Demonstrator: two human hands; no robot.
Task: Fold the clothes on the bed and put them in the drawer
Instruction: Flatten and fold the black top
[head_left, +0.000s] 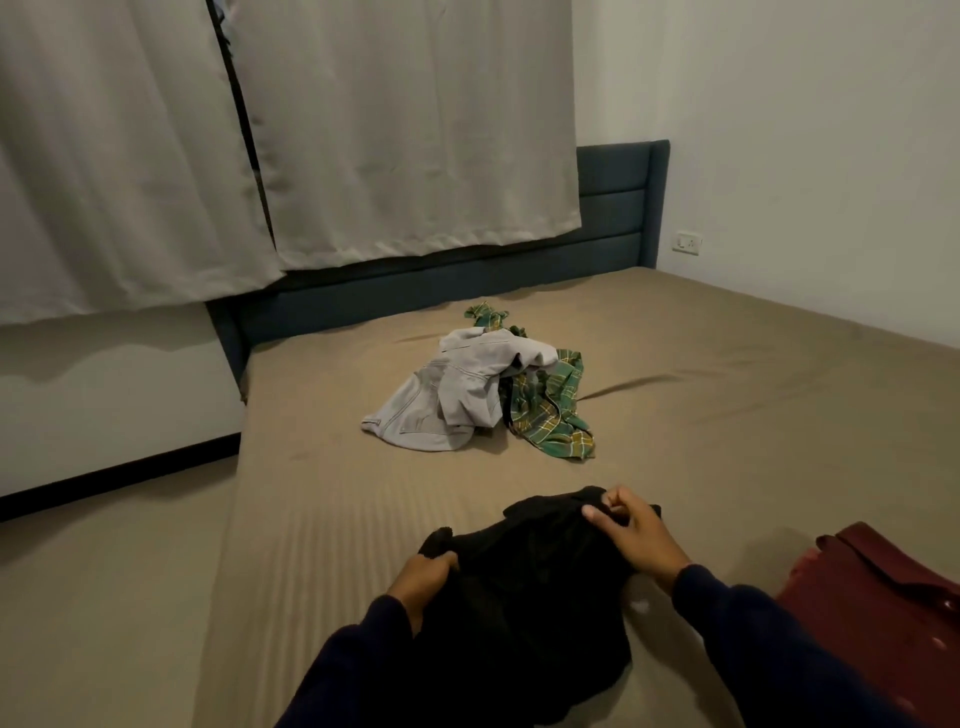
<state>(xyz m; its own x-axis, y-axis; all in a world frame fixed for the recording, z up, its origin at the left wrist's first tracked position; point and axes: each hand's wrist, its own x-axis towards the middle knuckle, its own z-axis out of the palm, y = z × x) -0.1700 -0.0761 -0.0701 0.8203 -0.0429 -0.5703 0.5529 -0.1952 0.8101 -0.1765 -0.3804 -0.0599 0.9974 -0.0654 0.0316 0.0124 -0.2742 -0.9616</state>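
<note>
Both hands work a black garment (524, 587) lying on the near part of the bed (727, 415). The left hand (423, 574) grips a bunched edge at its left side, fingers curled round the cloth; the right hand (631, 530) pinches the far edge between thumb and fingertips.

The black cloth hides its own seams and folds in this dim light, so a sleeve or hem could easily stay tucked under and the fold come out lopsided. Pulling from two bunched grips may also twist the piece rather than spread it flat.

Farther up the bed a grey garment (447, 400) lies tangled over a green plaid one (558, 410), both unfolded. A dark red garment (878, 597) sits at the right edge, near the right sleeve.

The bed has a tan fitted sheet, lightly wrinkled, and a dark blue headboard (618, 208). Pale curtains (395, 130) hang behind it, and a wall socket (687, 242) shows on the right wall. No drawer is in view.
</note>
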